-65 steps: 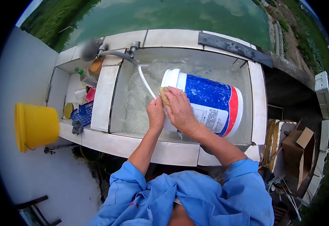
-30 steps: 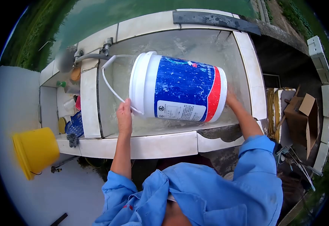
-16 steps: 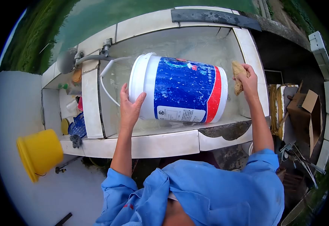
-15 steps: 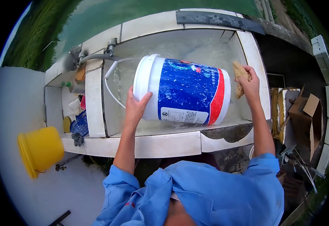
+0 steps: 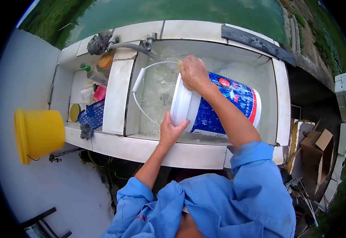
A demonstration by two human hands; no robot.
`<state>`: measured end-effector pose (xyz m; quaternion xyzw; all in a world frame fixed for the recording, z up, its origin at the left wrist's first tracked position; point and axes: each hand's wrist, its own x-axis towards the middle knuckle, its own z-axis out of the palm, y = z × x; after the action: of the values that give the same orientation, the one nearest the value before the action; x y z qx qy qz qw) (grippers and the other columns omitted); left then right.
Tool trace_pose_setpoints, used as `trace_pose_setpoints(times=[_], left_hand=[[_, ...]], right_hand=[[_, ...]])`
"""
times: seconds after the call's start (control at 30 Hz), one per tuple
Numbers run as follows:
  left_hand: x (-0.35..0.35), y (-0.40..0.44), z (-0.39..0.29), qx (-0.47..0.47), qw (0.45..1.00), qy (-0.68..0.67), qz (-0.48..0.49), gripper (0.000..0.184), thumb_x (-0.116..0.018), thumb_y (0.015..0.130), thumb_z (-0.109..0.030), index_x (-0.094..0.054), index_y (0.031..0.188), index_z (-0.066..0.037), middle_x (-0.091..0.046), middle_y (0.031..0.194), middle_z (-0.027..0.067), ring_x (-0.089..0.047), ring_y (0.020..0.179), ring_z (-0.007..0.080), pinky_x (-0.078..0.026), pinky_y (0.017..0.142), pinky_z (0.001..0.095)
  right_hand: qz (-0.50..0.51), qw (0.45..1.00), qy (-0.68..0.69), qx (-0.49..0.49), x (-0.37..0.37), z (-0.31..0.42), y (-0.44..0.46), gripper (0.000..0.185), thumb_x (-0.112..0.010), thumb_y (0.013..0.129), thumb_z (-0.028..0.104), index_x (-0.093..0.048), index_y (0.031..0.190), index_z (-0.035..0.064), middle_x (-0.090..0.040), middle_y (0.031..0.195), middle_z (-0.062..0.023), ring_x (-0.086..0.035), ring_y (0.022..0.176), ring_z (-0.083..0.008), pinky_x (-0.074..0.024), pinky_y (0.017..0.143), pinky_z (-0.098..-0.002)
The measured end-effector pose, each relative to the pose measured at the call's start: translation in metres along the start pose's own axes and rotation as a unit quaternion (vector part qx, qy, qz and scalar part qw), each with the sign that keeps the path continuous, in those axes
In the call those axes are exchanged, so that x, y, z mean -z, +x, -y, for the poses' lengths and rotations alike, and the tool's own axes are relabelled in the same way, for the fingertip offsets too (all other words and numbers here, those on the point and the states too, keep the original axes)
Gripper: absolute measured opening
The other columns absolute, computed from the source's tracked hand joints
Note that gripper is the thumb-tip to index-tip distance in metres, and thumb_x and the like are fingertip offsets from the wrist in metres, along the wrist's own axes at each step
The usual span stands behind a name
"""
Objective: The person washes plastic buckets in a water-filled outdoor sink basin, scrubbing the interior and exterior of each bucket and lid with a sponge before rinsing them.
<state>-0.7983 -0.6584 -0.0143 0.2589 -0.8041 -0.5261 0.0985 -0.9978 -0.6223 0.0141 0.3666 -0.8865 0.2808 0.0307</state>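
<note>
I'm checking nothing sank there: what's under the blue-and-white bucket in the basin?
Water shows around the bucket within the basin. Whatever lies directly beneath is hidden by the bucket itself, so I can't tell.

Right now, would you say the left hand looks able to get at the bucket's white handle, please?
Probably yes: the white handle curves down close to the left hand, and nothing visible stands between them. The hand would likely just have to leave the rim of the bucket.
</note>
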Motion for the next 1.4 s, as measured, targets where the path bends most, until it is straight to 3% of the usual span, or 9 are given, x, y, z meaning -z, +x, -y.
trace_pose_setpoints(times=[0.1,0.23,0.4,0.5,0.63,0.77,1.0,1.07,1.4], left_hand=[[0.0,-0.012,0.01,-0.014,0.999,0.029,0.014,0.048,-0.074,0.066,-0.024,-0.049,0.099,0.002,-0.059,0.087,0.0169,-0.059,0.079,0.0264,-0.046,0.072,0.034],[0.003,-0.019,0.019,0.015,0.996,0.061,0.07,0.053,-0.074,0.066,-0.027,-0.048,0.1,0.004,-0.06,0.091,0.0189,-0.059,0.083,0.0266,-0.046,0.073,0.0347],[0.01,-0.014,0.007,0.102,0.981,0.086,0.139,0.063,-0.074,0.067,-0.027,-0.042,0.112,0.004,-0.059,0.097,0.0159,-0.058,0.088,0.0257,-0.045,0.078,0.035],[0.018,0.009,0.011,0.109,0.932,-0.286,0.192,0.06,-0.068,0.074,-0.024,-0.038,0.118,0.003,-0.058,0.1,0.0111,-0.058,0.088,0.0219,-0.046,0.077,0.0336],[0.027,0.08,-0.026,0.162,0.85,-0.468,0.178,0.049,-0.056,0.084,-0.026,-0.039,0.12,0.003,-0.057,0.101,0.0106,-0.057,0.087,0.0158,-0.046,0.076,0.0295],[0.002,0.118,-0.035,0.15,0.942,-0.244,0.177,0.038,-0.05,0.086,-0.024,-0.043,0.113,0.003,-0.058,0.094,0.0092,-0.056,0.08,0.0128,-0.046,0.072,0.0283],[0.004,0.075,-0.042,0.091,0.95,-0.264,0.14,0.03,-0.044,0.088,-0.015,-0.042,0.113,0.003,-0.055,0.101,0.0105,-0.054,0.087,0.0132,-0.044,0.077,0.0264],[0.006,0.064,-0.042,0.079,0.95,-0.268,0.138,0.03,-0.044,0.089,-0.015,-0.041,0.114,0.002,-0.055,0.103,0.0107,-0.053,0.089,0.0128,-0.043,0.079,0.0258],[0.032,0.006,-0.01,0.068,0.953,-0.238,0.177,0.025,-0.045,0.089,-0.009,-0.04,0.112,0.001,-0.057,0.1,0.0081,-0.052,0.09,0.0095,-0.04,0.082,0.0239]], right_hand=[[0.298,0.949,-0.066,-0.074,-0.026,-0.065,0.065,0.035,-0.039,0.08,0.022,-0.061,0.076,-0.0046,-0.058,0.085,-0.0265,-0.056,0.08,-0.0403,-0.0443,0.075,-0.0428],[0.341,0.934,-0.107,0.004,-0.038,-0.077,0.055,0.034,-0.04,0.08,0.022,-0.061,0.075,-0.0037,-0.059,0.081,-0.0259,-0.057,0.081,-0.0387,-0.0441,0.074,-0.0413],[-0.057,0.992,0.1,-0.045,0.016,-0.013,-0.049,0.027,-0.048,0.08,0.017,-0.053,0.099,-0.0018,-0.053,0.104,-0.0219,-0.05,0.098,-0.0352,-0.0407,0.082,-0.0405],[-0.096,0.992,0.027,0.078,0.031,0.022,-0.118,0.041,-0.059,0.072,0.006,-0.047,0.111,-0.0018,-0.046,0.117,-0.0173,-0.043,0.112,-0.0349,-0.0338,0.095,-0.0451],[-0.048,0.992,0.052,0.102,0.029,0.031,-0.164,0.051,-0.063,0.066,0.003,-0.047,0.114,-0.0014,-0.043,0.123,-0.016,-0.039,0.119,-0.0319,-0.0282,0.1,-0.0461],[-0.054,0.98,-0.042,0.187,0.037,0.003,-0.143,0.042,-0.058,0.072,0.01,-0.05,0.112,0.0009,-0.048,0.119,-0.0104,-0.042,0.118,-0.0247,-0.0261,0.101,-0.0438],[0.138,0.958,-0.006,-0.251,0.048,-0.15,-0.051,0.029,-0.044,0.081,0.02,-0.059,0.096,0.0002,-0.059,0.099,-0.0206,-0.055,0.096,-0.0343,-0.0406,0.083,-0.045],[0.186,0.961,-0.051,-0.198,0.042,-0.179,-0.045,0.032,-0.043,0.08,0.024,-0.059,0.091,-0.0004,-0.059,0.094,-0.0221,-0.055,0.091,-0.0367,-0.0416,0.08,-0.0445],[0.079,0.989,0.019,-0.123,0.011,-0.022,-0.03,0.027,-0.05,0.077,0.017,-0.058,0.096,-0.0009,-0.054,0.103,-0.0206,-0.05,0.102,-0.0357,-0.0394,0.088,-0.0417]])
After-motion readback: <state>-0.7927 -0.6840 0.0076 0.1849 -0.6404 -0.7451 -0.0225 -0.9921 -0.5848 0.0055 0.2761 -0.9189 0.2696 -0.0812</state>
